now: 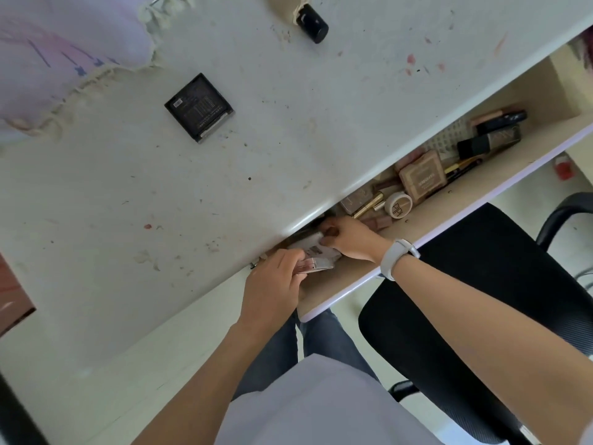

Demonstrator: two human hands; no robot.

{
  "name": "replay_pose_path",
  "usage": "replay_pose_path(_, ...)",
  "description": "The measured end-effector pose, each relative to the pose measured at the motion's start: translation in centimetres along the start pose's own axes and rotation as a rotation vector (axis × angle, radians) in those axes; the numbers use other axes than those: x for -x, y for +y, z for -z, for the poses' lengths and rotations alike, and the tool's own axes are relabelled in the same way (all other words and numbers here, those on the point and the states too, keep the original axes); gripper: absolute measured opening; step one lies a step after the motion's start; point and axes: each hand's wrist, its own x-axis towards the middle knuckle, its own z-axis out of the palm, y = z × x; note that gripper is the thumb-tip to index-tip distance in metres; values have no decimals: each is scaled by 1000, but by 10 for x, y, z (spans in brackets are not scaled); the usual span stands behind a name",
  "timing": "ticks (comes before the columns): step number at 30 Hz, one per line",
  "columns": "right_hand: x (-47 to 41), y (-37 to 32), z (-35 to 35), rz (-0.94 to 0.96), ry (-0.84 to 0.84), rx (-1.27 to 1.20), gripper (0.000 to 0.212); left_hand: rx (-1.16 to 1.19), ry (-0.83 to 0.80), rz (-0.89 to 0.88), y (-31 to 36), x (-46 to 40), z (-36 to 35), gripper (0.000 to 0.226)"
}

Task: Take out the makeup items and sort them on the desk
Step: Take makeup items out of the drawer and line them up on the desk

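Note:
Both my hands reach into the pull-out shelf point(455, 194) under the white desk point(256, 155). My left hand point(276, 284) grips a pinkish flat palette point(316, 266) at the shelf's near end. Just beyond it, my right hand point(349, 237) holds a pale flat case point(309, 242) by its edge; part of the case is hidden under the desk edge. Further along the shelf lie several makeup items: a round white compact point(398, 205), a beige box point(422, 181), a gold lipstick point(369, 205), dark tubes point(487, 139). On the desk lie a black square compact point(199, 107) and a black-capped bottle point(309, 20).
A pale purple cloth point(64, 49) with a frilled edge covers the desk's far left corner. A black office chair point(481, 316) stands right of my legs, under the shelf. A reddish-brown object point(12, 300) shows at the left edge. The desk surface is stained and speckled.

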Motion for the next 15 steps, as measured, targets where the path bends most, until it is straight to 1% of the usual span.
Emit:
replay_pose_path(3,24,2,11,36,111,-30,23,55,46,-21,2,6,17,24)
replay_pose_path(6,45,-9,24,101,169,-39,25,228,115,54,4,9,33,28)
replay_pose_path(9,58,-31,34,144,243,-169,25,438,270,234,1,5,53,29)
replay_pose_path(12,56,-64,36,172,355,-365,16,640,439,431,-13,-7,76,32)
replay_pose_path(14,48,-91,30,172,404,-421,21,769,545,550,-30,-17,93,36)
replay_pose_path(15,42,-105,25,171,400,-433,25,821,591,601,-40,-23,102,38)
